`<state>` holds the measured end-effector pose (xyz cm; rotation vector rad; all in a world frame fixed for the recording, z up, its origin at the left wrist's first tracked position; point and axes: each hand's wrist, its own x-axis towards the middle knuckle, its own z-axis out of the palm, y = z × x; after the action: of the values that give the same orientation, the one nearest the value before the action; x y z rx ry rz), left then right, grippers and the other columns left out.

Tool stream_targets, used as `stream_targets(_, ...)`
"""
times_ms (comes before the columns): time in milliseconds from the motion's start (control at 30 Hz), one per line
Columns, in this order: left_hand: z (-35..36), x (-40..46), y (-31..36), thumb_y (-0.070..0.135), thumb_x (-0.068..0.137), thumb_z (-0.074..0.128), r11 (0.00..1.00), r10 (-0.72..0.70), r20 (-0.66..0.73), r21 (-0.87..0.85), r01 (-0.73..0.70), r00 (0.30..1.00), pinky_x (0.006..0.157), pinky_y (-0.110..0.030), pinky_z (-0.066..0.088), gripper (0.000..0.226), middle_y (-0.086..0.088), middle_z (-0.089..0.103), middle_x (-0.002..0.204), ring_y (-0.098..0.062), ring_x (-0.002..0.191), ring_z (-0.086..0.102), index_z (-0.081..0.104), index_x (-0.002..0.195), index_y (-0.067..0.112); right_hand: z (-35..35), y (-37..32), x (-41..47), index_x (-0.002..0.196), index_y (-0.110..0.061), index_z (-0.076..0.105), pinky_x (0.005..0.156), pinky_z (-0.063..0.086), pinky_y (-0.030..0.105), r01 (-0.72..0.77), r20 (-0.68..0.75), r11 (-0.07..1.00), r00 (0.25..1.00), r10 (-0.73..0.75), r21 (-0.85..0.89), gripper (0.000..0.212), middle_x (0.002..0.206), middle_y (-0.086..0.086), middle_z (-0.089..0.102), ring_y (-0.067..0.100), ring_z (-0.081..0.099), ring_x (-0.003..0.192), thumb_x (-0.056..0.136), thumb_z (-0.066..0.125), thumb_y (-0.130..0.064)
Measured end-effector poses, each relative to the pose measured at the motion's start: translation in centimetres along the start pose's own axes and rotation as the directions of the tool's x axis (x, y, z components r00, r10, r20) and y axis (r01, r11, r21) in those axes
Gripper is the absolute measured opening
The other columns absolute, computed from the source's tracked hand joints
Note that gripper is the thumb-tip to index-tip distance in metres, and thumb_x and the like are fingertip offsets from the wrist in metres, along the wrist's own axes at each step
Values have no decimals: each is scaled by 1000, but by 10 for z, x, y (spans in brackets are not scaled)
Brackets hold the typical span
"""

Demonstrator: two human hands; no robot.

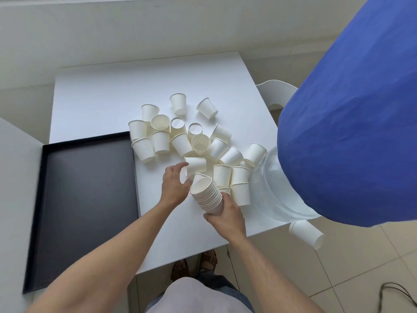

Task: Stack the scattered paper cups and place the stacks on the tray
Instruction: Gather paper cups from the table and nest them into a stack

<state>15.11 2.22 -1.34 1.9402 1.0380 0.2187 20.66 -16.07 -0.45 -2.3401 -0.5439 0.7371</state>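
Observation:
My right hand (pixel 225 216) grips the base of a tilted stack of white paper cups (pixel 207 194), whose open mouth points up and to the left. Just left of it, my left hand (pixel 174 184) has its fingers curled on a single white cup (pixel 195 166) lying on its side. Several loose white cups (pixel 180 136) are scattered over the white table (pixel 112 98), some upright, some upside down, some tipped over. The black tray (pixel 85 199) lies empty at the table's left side.
A large blue water bottle (pixel 352 132) with a clear neck (pixel 277 190) fills the right side, close to the cups. One cup (pixel 306 237) lies beyond the table's right edge below the bottle. A white chair back (pixel 276 92) stands to the right. My feet (pixel 194 265) show under the table.

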Motion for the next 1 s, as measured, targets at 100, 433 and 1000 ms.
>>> stream_targets(100,4,8,0,26,87,67,955,170,144,218,-199,975,105,-41,36,52,-3,41,141,-28,125,43,52,137,27,-6,9,-1,122,-35,49,70,46,30,-29,-14,1000,999,29,1,62,107,-14,61,13,57,95,68,79,-41)
stream_targets(433,21,18,4,19,95,53,830,208,455,385,-402,866,88,-35,45,42,0,51,134,-25,118,53,52,137,21,-10,22,-6,121,-35,48,71,44,31,-88,-4,996,996,88,20,62,106,-14,60,12,56,94,68,79,-43)
stream_targets(1000,-43,-25,-18,18,94,61,935,-20,-207,-352,-55,978,60,-25,47,14,6,62,74,-20,63,56,63,84,28,-2,6,-3,113,-37,49,66,42,30,-61,9,996,998,62,-65,51,101,-16,59,13,56,92,68,74,-40)
